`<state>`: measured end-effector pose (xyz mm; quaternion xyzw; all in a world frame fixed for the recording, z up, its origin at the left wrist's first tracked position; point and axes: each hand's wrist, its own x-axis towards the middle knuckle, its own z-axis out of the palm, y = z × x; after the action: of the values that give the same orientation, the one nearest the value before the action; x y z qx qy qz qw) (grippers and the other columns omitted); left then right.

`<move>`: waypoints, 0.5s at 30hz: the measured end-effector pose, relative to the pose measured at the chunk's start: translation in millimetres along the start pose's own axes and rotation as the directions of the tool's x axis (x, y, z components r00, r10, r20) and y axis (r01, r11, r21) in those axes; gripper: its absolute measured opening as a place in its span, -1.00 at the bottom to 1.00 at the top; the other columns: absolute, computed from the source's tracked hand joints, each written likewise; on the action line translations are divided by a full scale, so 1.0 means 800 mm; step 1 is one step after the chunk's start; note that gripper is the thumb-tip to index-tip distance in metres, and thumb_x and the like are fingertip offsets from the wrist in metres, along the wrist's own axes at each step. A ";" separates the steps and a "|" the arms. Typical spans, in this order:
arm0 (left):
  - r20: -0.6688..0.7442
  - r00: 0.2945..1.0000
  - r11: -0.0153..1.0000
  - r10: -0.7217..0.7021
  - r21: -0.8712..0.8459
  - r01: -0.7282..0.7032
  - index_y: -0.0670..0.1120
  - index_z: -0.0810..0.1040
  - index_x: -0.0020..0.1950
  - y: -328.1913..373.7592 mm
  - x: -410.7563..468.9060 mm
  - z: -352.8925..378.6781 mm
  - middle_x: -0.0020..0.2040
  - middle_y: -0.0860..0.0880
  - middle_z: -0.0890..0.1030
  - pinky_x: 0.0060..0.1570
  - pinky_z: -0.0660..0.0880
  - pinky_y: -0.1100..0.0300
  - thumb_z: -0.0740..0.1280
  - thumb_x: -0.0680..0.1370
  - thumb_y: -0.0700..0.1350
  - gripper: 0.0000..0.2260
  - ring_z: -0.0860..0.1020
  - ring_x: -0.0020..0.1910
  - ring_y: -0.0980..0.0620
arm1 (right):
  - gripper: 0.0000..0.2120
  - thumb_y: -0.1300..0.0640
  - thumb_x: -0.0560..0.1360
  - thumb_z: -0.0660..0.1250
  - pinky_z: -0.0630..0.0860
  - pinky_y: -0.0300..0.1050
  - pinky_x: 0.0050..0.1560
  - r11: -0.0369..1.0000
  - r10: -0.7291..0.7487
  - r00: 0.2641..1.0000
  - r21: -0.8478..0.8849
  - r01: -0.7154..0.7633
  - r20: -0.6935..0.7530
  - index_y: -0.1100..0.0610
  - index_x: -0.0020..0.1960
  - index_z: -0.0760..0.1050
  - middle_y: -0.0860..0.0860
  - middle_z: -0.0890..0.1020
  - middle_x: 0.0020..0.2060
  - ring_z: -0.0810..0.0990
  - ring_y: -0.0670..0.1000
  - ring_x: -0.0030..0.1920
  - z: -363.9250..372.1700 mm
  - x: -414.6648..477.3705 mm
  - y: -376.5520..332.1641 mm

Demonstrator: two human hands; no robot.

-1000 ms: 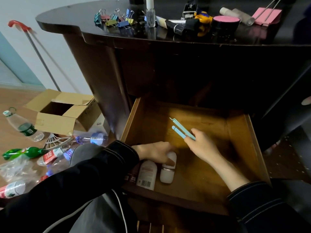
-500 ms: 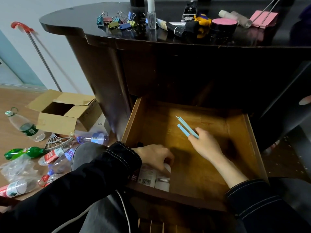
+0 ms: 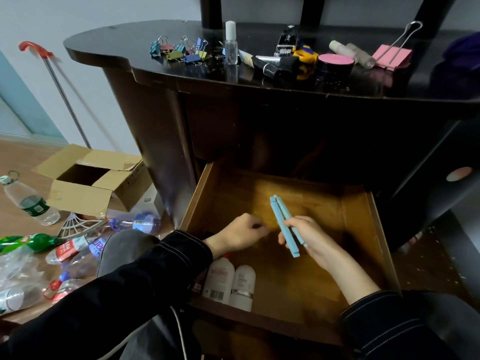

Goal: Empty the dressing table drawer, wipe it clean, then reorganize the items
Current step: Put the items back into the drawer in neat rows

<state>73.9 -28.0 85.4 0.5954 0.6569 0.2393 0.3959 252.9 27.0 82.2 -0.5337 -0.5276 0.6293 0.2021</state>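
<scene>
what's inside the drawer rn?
Two white bottles lie front-left in the drawer; the right hand holds a blue clip over it. The left sleeve hides whatever sits beside them.

Both bottles (image 3: 230, 280) freed — left hand (image 3: 241, 233) up, clip (image 3: 284, 224) nearer.

The dark, glossy dressing table top (image 3: 109, 48) carries a heap of small coloured binder clips (image 3: 179, 51), a clear little bottle with a white cap (image 3: 231, 45) standing upright, some dark tubes (image 3: 270, 64) lying flat, a round jar with a pink lid (image 3: 335, 63) and one big pink binder clip (image 3: 392, 55). Below, in the open wooden drawer (image 3: 358, 229), two white bottles (image 3: 219, 280) lie side by side in the near left corner. On the wooden floor (image 3: 15, 162) stand an open cardboard box (image 3: 85, 193) and many scattered plastic bottles (image 3: 31, 203).
</scene>
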 end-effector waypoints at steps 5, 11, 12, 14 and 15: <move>0.096 0.965 0.784 -0.245 -0.566 0.255 -0.13 0.62 0.10 0.034 0.016 0.019 -0.24 -0.04 0.66 -0.39 0.49 0.21 0.30 0.64 0.04 -0.74 0.58 -0.34 0.01 | -0.83 0.11 0.67 0.19 0.60 -0.11 -0.22 0.999 -0.010 1.000 -0.045 0.011 0.028 0.06 0.17 0.53 0.05 0.70 -0.29 0.68 0.02 -0.23 0.004 -0.003 -0.003; -0.006 0.954 0.680 -0.299 -0.703 0.209 -0.08 0.58 0.05 0.034 0.025 0.034 -0.06 -0.06 0.65 -0.24 0.55 0.17 0.36 0.61 -0.07 -0.90 0.63 -0.13 0.00 | -0.88 0.05 0.65 0.25 0.65 -0.19 -0.22 0.979 -0.090 0.996 -0.185 0.083 -0.030 -0.05 0.10 0.56 0.00 0.65 -0.03 0.64 -0.01 -0.02 -0.005 -0.009 -0.001; -0.024 0.952 0.681 -0.304 -0.705 0.199 -0.06 0.57 0.02 0.032 0.025 0.033 -0.04 -0.07 0.65 -0.23 0.56 0.17 0.36 0.61 -0.07 -0.92 0.63 -0.11 -0.01 | -0.88 0.04 0.65 0.26 0.65 -0.19 -0.21 0.977 -0.099 0.994 -0.193 0.090 -0.036 -0.06 0.04 0.58 -0.01 0.65 -0.05 0.63 -0.02 -0.03 -0.006 -0.011 -0.002; -0.045 0.950 0.693 -0.308 -0.695 0.192 -0.10 0.60 0.03 0.029 0.025 0.029 0.01 -0.11 0.66 -0.22 0.58 0.16 0.37 0.60 -0.08 -0.90 0.64 -0.09 -0.04 | -0.85 0.02 0.64 0.28 0.61 -0.18 -0.17 0.967 -0.110 0.993 -0.234 0.098 -0.038 -0.03 -0.03 0.62 -0.02 0.65 -0.12 0.62 -0.04 -0.07 -0.009 -0.013 -0.004; -0.049 0.950 0.699 -0.308 -0.689 0.191 -0.13 0.61 0.05 0.029 0.025 0.027 0.00 -0.12 0.66 -0.23 0.58 0.17 0.38 0.60 -0.08 -0.88 0.65 -0.11 -0.05 | -0.84 0.03 0.64 0.29 0.61 -0.17 -0.16 0.965 -0.104 0.994 -0.246 0.093 -0.034 0.00 -0.02 0.64 -0.01 0.66 -0.14 0.63 -0.05 -0.09 -0.011 -0.014 -0.005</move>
<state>105.3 -8.3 86.3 0.2945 0.6289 0.4524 0.5596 263.0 23.1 92.0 -0.5421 -0.6220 0.5361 0.1783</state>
